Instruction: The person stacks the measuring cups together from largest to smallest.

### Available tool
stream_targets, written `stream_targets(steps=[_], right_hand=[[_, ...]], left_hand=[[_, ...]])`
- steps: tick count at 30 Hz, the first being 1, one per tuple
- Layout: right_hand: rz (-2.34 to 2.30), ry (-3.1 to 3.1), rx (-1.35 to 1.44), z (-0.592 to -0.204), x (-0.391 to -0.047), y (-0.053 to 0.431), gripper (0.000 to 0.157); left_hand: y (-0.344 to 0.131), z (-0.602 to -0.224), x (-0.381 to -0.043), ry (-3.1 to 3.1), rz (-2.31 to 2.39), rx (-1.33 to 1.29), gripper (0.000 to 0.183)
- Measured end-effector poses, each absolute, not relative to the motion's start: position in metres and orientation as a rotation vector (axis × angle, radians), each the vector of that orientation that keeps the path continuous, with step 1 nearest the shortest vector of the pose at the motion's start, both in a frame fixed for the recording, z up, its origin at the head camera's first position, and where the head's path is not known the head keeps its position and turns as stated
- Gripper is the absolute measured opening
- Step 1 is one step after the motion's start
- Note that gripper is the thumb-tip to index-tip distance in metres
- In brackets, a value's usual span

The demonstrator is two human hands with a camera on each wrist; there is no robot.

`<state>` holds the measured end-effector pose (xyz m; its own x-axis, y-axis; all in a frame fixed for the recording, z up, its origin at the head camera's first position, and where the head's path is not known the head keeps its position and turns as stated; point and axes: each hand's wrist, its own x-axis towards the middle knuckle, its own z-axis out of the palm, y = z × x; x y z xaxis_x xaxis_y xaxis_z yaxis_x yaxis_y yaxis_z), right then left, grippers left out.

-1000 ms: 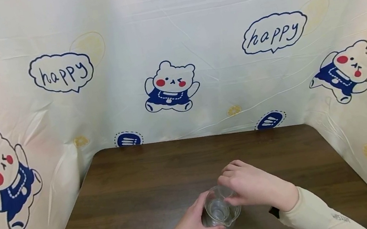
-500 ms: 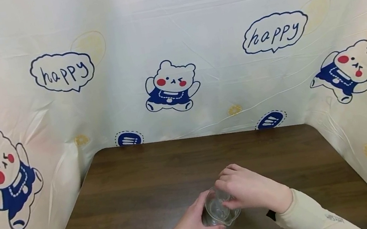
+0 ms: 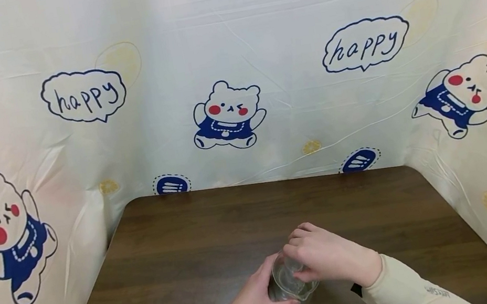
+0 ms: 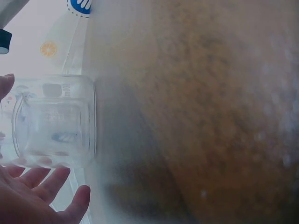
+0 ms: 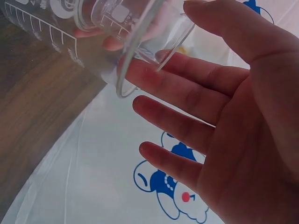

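Observation:
On the dark table a large glass beaker [image 3: 281, 290] with a pouring spout stands upright. My left hand [image 3: 253, 299] grips it, thumb at the front and fingers round the far side. From above, my right hand [image 3: 329, 254] pinches the rim of a small glass beaker [image 5: 174, 39] between thumb and fingers, partly inside the large one's mouth. The ring and little fingers stay outside, stretched. Another glass vessel [image 4: 51, 126] sits in the large beaker's lower part, seen through its wall in the left wrist view. Clear glass overlaps, so contact between the vessels is hard to tell.
The brown wooden table [image 3: 180, 236] has rounded back corners. A pale curtain [image 3: 294, 107] printed with bears and the word "happy" hangs round its back and sides.
My right hand has moved a little left and down, taking the small beaker deeper into the large one. The left hand and large beaker have stayed in place.

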<state>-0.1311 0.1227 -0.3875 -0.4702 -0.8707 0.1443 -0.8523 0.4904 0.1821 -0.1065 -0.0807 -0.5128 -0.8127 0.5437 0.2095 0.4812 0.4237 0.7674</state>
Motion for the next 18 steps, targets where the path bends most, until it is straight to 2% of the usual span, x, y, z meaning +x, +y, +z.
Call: stream_targets(steps=[18], right_hand=[[-0.188, -2.548, 1.483, -0.399, -0.132, 0.117, 0.032]], left_hand=[[-0.082, -0.513, -0.107, 2.549, 1.377, 0.919, 0.083]])
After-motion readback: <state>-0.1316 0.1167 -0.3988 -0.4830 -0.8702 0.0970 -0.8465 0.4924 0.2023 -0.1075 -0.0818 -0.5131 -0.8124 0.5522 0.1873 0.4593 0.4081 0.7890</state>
